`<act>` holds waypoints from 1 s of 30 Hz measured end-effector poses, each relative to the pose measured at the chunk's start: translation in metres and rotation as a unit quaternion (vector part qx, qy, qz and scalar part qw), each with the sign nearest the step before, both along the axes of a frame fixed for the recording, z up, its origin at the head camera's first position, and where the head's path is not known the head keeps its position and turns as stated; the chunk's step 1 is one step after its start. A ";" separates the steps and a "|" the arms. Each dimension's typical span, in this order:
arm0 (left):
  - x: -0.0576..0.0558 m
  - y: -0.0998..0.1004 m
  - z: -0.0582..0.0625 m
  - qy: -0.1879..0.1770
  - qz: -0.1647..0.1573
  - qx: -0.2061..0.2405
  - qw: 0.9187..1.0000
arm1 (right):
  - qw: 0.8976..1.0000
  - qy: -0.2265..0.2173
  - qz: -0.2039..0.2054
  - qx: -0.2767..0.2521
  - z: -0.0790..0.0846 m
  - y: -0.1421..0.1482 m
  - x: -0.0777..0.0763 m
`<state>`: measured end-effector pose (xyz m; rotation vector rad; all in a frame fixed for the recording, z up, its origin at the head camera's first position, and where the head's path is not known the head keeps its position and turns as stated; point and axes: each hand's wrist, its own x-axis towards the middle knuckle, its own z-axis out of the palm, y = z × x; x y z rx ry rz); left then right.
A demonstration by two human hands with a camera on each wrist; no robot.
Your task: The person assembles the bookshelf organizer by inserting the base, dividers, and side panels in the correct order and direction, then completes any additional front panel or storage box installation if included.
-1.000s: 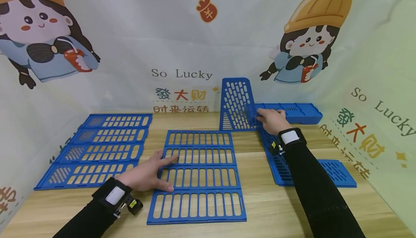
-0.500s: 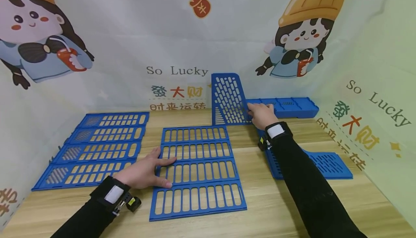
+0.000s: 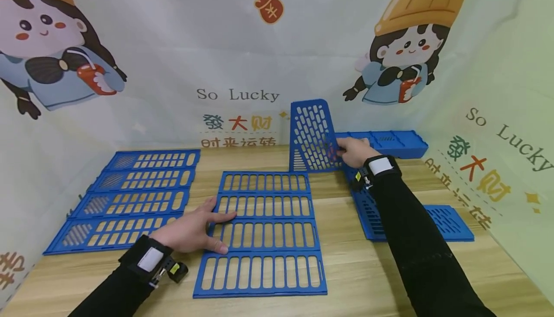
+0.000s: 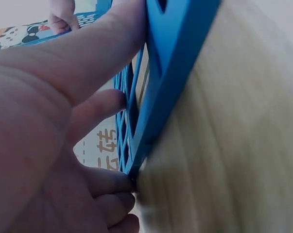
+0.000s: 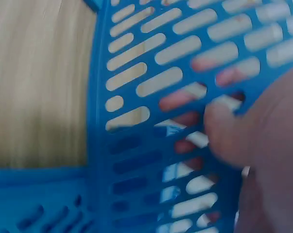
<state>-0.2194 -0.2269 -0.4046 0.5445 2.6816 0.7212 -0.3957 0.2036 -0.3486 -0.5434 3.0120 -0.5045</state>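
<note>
My left hand rests on the left edge of a flat blue slotted panel made of several joined sections. Its thumb and index finger lie spread over the frame; in the left wrist view other fingers meet the panel's edge. At the back, my right hand pinches a blue side panel that stands upright and tapers upward, with rows of rounded slots. The right wrist view has the thumb on the near face, and fingers show through the slots from behind.
Another blue multi-section panel lies flat on the left. Under and beside the right forearm lie a long slotted blue piece and a second flat slotted piece. A low blue piece with dividers sits against the patterned backdrop.
Since half a second ago the upright side panel has shifted slightly right with my right hand. The middle panel's front edge, slanted then, is nearly level now. My left hand stays in place.
</note>
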 end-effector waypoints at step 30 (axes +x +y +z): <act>-0.002 0.002 -0.004 0.016 -0.003 -0.014 1.000 | 0.996 0.046 -0.006 -0.079 -0.017 -0.012 0.007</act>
